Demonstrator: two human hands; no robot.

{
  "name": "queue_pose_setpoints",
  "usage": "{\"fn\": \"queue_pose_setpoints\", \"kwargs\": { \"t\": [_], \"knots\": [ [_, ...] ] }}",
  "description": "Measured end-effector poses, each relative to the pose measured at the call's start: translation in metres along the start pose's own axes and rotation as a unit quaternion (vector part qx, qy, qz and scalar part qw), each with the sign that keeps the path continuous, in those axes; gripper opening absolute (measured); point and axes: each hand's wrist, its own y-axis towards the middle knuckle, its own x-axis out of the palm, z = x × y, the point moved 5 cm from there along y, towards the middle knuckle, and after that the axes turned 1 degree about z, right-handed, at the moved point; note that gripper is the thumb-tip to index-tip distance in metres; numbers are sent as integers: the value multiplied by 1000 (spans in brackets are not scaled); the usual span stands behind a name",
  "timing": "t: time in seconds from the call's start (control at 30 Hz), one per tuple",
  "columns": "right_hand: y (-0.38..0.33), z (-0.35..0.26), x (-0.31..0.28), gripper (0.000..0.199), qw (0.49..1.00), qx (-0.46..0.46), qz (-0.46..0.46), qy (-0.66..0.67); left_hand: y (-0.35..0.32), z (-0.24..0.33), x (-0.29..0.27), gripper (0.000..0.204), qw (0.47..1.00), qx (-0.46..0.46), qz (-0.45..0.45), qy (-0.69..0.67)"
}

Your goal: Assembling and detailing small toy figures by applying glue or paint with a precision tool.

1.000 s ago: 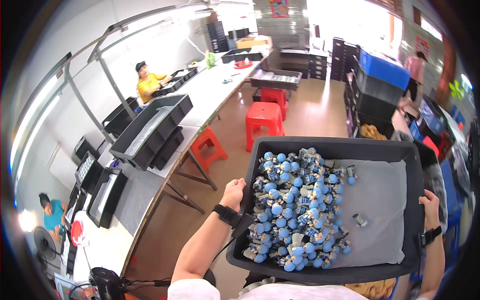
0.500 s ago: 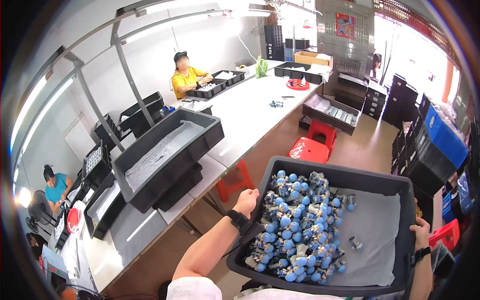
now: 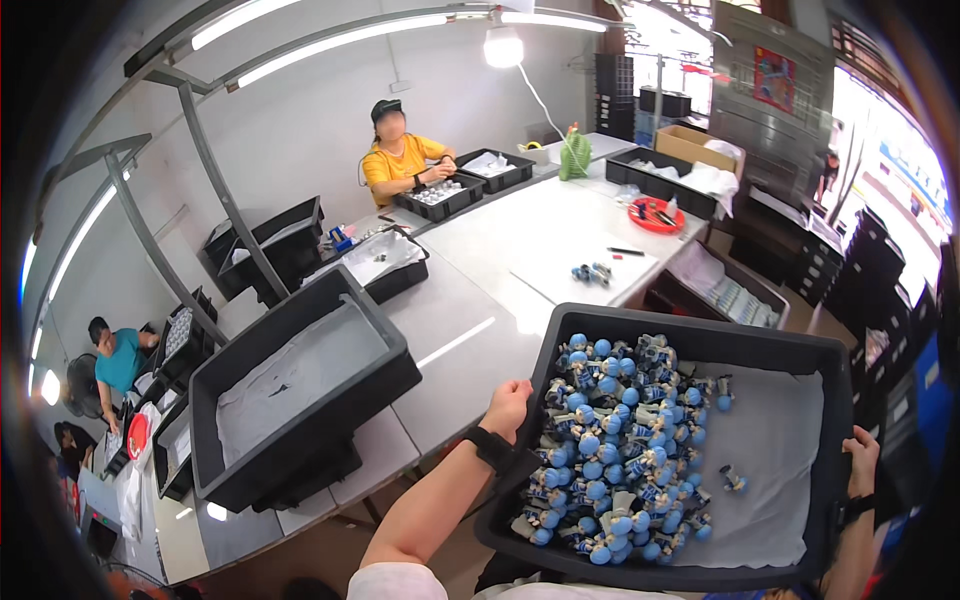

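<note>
Both my hands carry a black plastic tray [image 3: 700,325], tilted a little in the view. My left hand [image 3: 508,408] is closed on its left rim, with a dark watch-like band on the wrist. My right hand [image 3: 860,460] grips the right rim; some of its fingers are hidden behind the wall. A heap of small figurines [image 3: 615,450] with round blue heads fills the tray's left part. A grey liner sheet [image 3: 770,480] covers the right part, where a single figurine [image 3: 734,479] lies apart from the heap.
A white worktable [image 3: 470,350] stretches ahead, bearing a stacked black tray [image 3: 310,460], a few loose figurines [image 3: 592,273] and a red dish [image 3: 656,215]. A person in yellow [image 3: 405,160] works at its far side, another in teal [image 3: 120,360] at far left. Dark crates [image 3: 870,270] stand right.
The view has shifted, and I am nearer the table with the tray. The tray's front edge now lies beside the table's edge. The red stools have dropped out of sight.
</note>
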Motion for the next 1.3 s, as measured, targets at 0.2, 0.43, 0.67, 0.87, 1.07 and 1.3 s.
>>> {"fn": "queue_pose_setpoints", "kwargs": {
  "t": [0.2,0.43,0.67,0.87,1.07,1.3],
  "knots": [
    [93,-39,86,42,998,-48,28,-42,81,24,1,21,999,5,30,-14],
    [159,-37,199,40,998,-56,-11,-42,178,23,-32,21,999,13,47,-8],
    [214,-99,327,36,992,-87,-61,-69,239,59,-101,19,994,5,78,-74],
    [245,-149,462,31,988,-84,-130,-23,261,72,-166,19,985,23,134,-103],
    [278,-163,622,28,976,-105,-168,-88,306,68,-230,18,975,36,196,-96],
    [312,-201,781,34,951,-180,-212,-133,355,84,-282,19,960,1,250,-124]
  ]
}}
